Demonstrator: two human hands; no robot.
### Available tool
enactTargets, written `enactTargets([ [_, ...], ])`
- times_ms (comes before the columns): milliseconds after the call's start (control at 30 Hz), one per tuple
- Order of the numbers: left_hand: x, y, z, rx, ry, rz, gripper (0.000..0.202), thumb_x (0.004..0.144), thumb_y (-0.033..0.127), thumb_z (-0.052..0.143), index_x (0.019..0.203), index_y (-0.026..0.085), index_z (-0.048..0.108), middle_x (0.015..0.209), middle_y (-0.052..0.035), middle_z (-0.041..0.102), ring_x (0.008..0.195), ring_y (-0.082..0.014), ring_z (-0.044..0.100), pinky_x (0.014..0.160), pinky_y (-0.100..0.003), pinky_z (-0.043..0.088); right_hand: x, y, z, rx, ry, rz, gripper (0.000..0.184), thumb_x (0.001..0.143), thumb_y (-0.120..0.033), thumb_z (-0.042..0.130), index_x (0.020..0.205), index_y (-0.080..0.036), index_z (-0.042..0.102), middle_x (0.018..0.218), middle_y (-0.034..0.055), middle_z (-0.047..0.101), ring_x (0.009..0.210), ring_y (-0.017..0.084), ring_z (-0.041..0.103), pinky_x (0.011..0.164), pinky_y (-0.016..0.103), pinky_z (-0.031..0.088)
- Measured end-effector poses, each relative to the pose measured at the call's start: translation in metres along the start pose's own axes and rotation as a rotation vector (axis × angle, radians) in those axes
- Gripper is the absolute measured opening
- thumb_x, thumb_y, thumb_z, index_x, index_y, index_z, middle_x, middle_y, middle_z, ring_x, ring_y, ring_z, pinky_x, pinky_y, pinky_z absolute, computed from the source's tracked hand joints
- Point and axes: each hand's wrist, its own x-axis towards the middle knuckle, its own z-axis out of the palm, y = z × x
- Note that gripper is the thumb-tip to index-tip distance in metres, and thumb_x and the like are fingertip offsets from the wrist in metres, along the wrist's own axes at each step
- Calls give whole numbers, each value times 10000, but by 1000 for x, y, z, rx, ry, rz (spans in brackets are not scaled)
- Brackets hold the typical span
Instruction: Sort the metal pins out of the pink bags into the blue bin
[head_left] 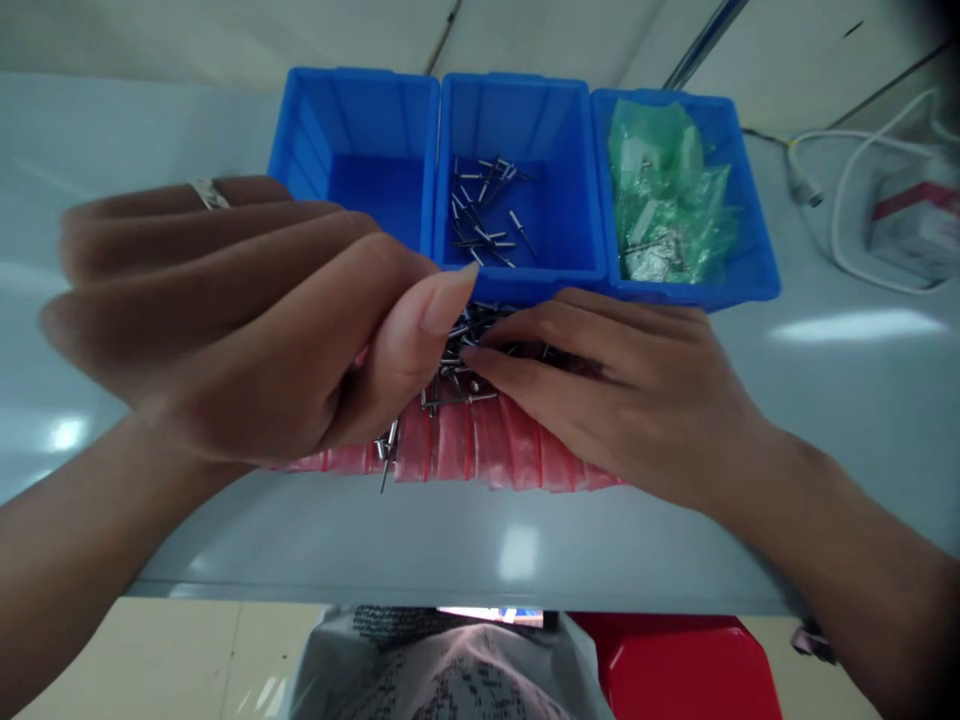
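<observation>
My left hand (262,330) is raised close to the camera, fingers curled in and thumb laid along the index finger. Whatever may be inside it is hidden. Lower down, my right hand (622,390) reaches into a pile of metal blind rivets (454,385), its thumb and index fingertip nearly together around a rivet among the others. The pile lies on pink-red plastic zip bags (491,445) spread in an overlapping row on the table. A few rivets (387,455) lie at the front of the bags, below my left hand. Both hands partly cover the pile.
Three blue bins stand behind the bags: a left bin (360,120) with a bare visible floor, a middle bin (517,100) with scattered rivets, and a right bin (739,200) holding green plastic bags (667,190). A white cable (840,220) and box (919,215) lie at right.
</observation>
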Motion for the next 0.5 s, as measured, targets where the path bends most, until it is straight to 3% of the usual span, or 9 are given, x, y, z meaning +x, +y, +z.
enactTargets([
  [200,2,-4,0,21,-17,107,171,1020,193,540,964,270,682,627,5,599,590,-212,621,638,-416,376,-5,-5,9,3,15,53,161,1101,-158,690,1210,-236,781,1059,-2,818,937,185,758,771,350,593],
  [333,3,0,0,6,14,121,147,1012,215,568,910,275,656,598,25,528,539,-173,512,621,-408,334,-2,-8,8,119,18,188,114,1112,-218,700,1186,-284,755,1016,-23,788,915,177,763,766,340,593],
  [400,4,9,-5,-6,-35,54,162,1027,239,578,898,285,665,611,29,525,547,-170,508,647,-423,356,2,-10,7,165,52,304,28,1112,-282,723,1098,-278,747,958,-39,776,858,156,761,733,326,592],
  [500,5,26,-14,0,-142,-150,285,1084,318,519,845,282,670,677,-5,568,662,-215,620,769,-487,428,8,-9,2,155,95,314,137,1116,-293,722,991,-256,761,929,-49,772,806,119,750,703,294,598],
])
